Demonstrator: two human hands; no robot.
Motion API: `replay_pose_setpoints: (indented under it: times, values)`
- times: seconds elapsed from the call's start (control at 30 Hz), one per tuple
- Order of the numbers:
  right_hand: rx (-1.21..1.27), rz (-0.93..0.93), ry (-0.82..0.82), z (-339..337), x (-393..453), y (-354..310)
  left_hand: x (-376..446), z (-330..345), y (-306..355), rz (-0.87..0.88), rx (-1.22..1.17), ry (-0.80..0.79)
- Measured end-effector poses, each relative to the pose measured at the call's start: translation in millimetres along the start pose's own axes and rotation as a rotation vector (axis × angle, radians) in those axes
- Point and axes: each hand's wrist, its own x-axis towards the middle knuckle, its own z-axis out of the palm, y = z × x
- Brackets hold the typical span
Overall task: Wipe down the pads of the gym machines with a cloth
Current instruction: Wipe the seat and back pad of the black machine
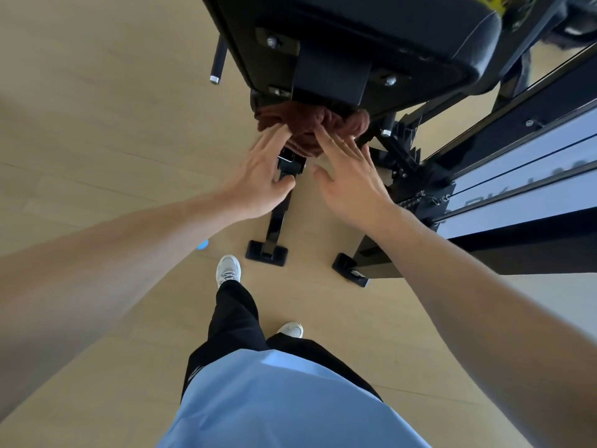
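A brown cloth (310,122) is bunched against the lower edge of a black gym machine pad (403,27), seen from its underside with a metal bracket and bolts. My left hand (261,179) reaches up with straight fingers, its fingertips touching the cloth's left part. My right hand (352,179) is spread flat, fingertips pressing the cloth's middle. Part of the cloth is hidden behind the pad's bracket.
The machine's black frame (504,221) and rail run along the right. Two black feet (266,252) stand on the light wooden floor (97,108). A black handle (217,61) sticks out at the upper left. My legs and white shoes (228,270) are below.
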Motion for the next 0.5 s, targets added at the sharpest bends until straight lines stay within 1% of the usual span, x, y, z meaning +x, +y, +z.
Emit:
replay_pose_setpoints:
  times: [0.07, 0.13, 0.2, 0.3, 0.37, 0.43, 0.5]
  values:
    - [-0.046, 0.025, -0.076, 11.0, 19.5, 10.4, 12.6, 3.9, -11.7, -0.034, 0.035, -0.055]
    - [-0.057, 0.033, -0.102, 19.2, 26.3, 13.8, 17.3, 7.2, -17.0, -0.028, 0.076, -0.088]
    - [-0.019, 0.016, -0.052, 19.6, 17.9, 8.6, 11.7, 7.9, -17.6, 0.000, 0.070, -0.064]
    - [0.040, -0.017, 0.032, 4.2, -14.5, -5.0, -4.8, 4.6, -12.1, 0.106, 0.065, 0.031]
    - [0.074, -0.023, 0.054, -7.1, -29.1, -12.2, -7.9, -0.3, -10.4, 0.167, 0.073, 0.075]
    - [0.058, -0.030, 0.066, -10.6, -23.6, -12.9, -3.4, -2.9, -12.4, 0.169, 0.084, 0.077]
    - [0.005, -0.013, 0.024, -5.8, -7.3, -9.1, 4.2, -0.2, -19.0, 0.121, 0.103, 0.023]
